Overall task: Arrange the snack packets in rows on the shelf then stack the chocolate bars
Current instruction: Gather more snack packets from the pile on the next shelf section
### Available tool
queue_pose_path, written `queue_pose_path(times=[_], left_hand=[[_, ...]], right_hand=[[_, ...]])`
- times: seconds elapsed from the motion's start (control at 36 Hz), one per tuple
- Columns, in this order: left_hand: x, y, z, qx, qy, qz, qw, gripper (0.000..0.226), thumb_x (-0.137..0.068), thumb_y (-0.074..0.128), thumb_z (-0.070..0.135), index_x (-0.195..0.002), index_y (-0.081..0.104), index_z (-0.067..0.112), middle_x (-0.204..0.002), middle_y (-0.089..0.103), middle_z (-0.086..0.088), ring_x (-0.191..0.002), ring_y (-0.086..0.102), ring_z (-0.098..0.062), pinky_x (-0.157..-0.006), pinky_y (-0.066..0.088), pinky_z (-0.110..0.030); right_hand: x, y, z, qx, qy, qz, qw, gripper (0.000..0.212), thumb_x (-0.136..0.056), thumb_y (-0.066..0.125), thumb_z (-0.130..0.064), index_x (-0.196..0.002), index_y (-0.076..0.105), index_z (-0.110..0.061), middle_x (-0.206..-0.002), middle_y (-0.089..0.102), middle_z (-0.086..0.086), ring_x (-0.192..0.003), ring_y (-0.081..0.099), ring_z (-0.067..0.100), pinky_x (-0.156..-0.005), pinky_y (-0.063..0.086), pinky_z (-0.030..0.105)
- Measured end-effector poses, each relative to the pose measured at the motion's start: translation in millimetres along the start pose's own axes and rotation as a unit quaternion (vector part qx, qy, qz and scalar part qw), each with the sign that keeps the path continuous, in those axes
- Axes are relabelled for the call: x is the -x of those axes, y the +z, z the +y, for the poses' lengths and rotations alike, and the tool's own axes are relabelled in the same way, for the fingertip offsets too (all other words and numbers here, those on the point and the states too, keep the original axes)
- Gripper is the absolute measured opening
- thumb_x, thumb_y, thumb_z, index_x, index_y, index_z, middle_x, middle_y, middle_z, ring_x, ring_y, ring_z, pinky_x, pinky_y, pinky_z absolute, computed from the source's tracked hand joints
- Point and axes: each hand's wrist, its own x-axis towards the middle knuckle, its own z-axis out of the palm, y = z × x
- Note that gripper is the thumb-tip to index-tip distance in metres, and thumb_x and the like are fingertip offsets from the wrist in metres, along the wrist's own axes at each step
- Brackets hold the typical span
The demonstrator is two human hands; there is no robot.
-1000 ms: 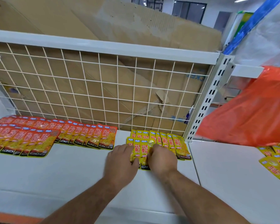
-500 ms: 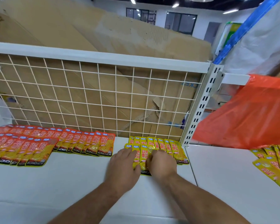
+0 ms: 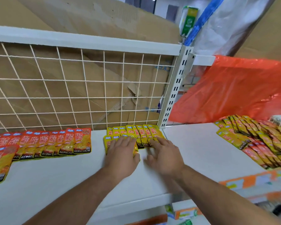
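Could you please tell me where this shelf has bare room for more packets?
Bare: the gap between the red packets and yellow packets; the front strip of the shelf before the red rows; the board between the upright post and the mixed pile. Crowded: the back edge by the wire grid, around the left hand and right hand.

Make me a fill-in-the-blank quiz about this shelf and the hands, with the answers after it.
The left hand lies flat on the yellow packets, which form ___ rows.
The red packets lie to the ___ of the yellow ones.
Behind the wire grid stands brown ___.
The right hand, fingers spread, holds ___.
Missing words: two, left, cardboard, nothing.
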Motion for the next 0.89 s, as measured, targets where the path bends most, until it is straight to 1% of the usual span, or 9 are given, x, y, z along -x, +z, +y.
queue_pose_path(times=[0.08, 0.19, 0.28, 0.33, 0.39, 0.44, 0.53, 0.78, 0.89], left_hand=[[-6.0, 2.4, 17.6, -0.001, 0.028, -0.018, 0.999, 0.066, -0.092, 0.036, 0.052, -0.152, 0.032, 0.027, -0.16, 0.029, 0.003, -0.149, 0.019, -0.021, -0.121, 0.011, -0.04], [-8.0, 7.3, 50.5, 0.005, 0.051, -0.047, 0.998, 0.064, -0.095, 0.041, 0.05, -0.153, 0.032, 0.025, -0.159, 0.031, 0.001, -0.148, 0.021, -0.022, -0.12, 0.01, -0.039], [-4.5, 8.8, 76.5, 0.004, 0.079, -0.025, 0.997, 0.068, -0.087, 0.034, 0.053, -0.145, 0.047, 0.021, -0.149, 0.048, -0.001, -0.14, 0.038, -0.024, -0.116, 0.024, -0.04], [-4.0, 11.5, 92.3, 0.002, 0.098, -0.034, 0.995, 0.067, -0.088, 0.035, 0.052, -0.147, 0.044, 0.022, -0.152, 0.043, 0.001, -0.141, 0.034, -0.022, -0.116, 0.022, -0.038], [-3.5, 15.9, 108.4, 0.006, 0.104, -0.046, 0.993, 0.062, -0.094, 0.039, 0.05, -0.15, 0.037, 0.024, -0.157, 0.034, 0.003, -0.145, 0.026, -0.019, -0.119, 0.016, -0.037], [-2.7, 19.3, 126.2, 0.008, 0.101, -0.054, 0.993, 0.061, -0.096, 0.041, 0.049, -0.152, 0.032, 0.026, -0.16, 0.028, 0.003, -0.148, 0.019, -0.019, -0.121, 0.01, -0.037], [0.6, 25.7, 157.5, 0.005, 0.093, -0.071, 0.993, 0.062, -0.097, 0.04, 0.05, -0.154, 0.027, 0.027, -0.162, 0.024, 0.004, -0.149, 0.015, -0.019, -0.122, 0.007, -0.037], [9.1, 49.7, 269.0, -0.011, 0.094, -0.062, 0.994, 0.065, -0.096, 0.04, 0.052, -0.154, 0.028, 0.026, -0.161, 0.026, 0.002, -0.148, 0.019, -0.02, -0.122, 0.011, -0.039], [9.5, 60.2, 318.4, -0.018, 0.1, -0.057, 0.993, 0.065, -0.095, 0.041, 0.053, -0.153, 0.03, 0.025, -0.16, 0.029, 0.002, -0.147, 0.022, -0.021, -0.121, 0.014, -0.038]], right_hand=[[13.5, -7.3, 14.5, -0.011, 0.031, -0.004, 0.999, 0.071, -0.079, 0.05, -0.056, -0.146, 0.045, -0.035, -0.153, 0.042, -0.002, -0.138, 0.041, 0.022, -0.108, 0.038, 0.037], [33.8, -15.0, 43.2, -0.003, 0.057, -0.008, 0.998, 0.069, -0.087, 0.057, -0.053, -0.151, 0.038, -0.034, -0.158, 0.035, -0.001, -0.143, 0.032, 0.021, -0.113, 0.034, 0.034], [48.6, -21.0, 67.8, 0.001, 0.089, -0.003, 0.996, 0.068, -0.089, 0.054, -0.053, -0.151, 0.037, -0.033, -0.159, 0.033, -0.002, -0.145, 0.03, 0.02, -0.114, 0.033, 0.033], [59.2, -25.7, 82.2, -0.001, 0.108, 0.004, 0.994, 0.068, -0.088, 0.051, -0.055, -0.151, 0.039, -0.031, -0.158, 0.035, -0.002, -0.144, 0.032, 0.02, -0.112, 0.034, 0.032], [69.8, -29.3, 97.4, -0.014, 0.126, 0.021, 0.992, 0.074, -0.081, 0.04, -0.061, -0.148, 0.045, -0.03, -0.155, 0.041, -0.001, -0.141, 0.037, 0.021, -0.11, 0.038, 0.033], [79.1, -33.1, 114.9, -0.019, 0.131, 0.028, 0.991, 0.075, -0.079, 0.037, -0.063, -0.147, 0.046, -0.031, -0.154, 0.042, -0.002, -0.141, 0.037, 0.02, -0.109, 0.038, 0.033], [94.0, -41.0, 144.4, -0.022, 0.133, 0.021, 0.991, 0.065, -0.09, 0.055, -0.049, -0.151, 0.04, -0.033, -0.159, 0.033, -0.003, -0.145, 0.03, 0.019, -0.113, 0.031, 0.03], [143.5, -68.5, 245.7, -0.055, 0.133, 0.016, 0.989, 0.066, -0.09, 0.057, -0.048, -0.151, 0.04, -0.031, -0.16, 0.032, 0.0, -0.147, 0.025, 0.021, -0.116, 0.026, 0.031], [164.5, -81.7, 291.7, -0.072, 0.132, 0.028, 0.988, 0.063, -0.09, 0.058, -0.048, -0.149, 0.044, -0.029, -0.158, 0.037, 0.003, -0.146, 0.027, 0.022, -0.117, 0.029, 0.036]])
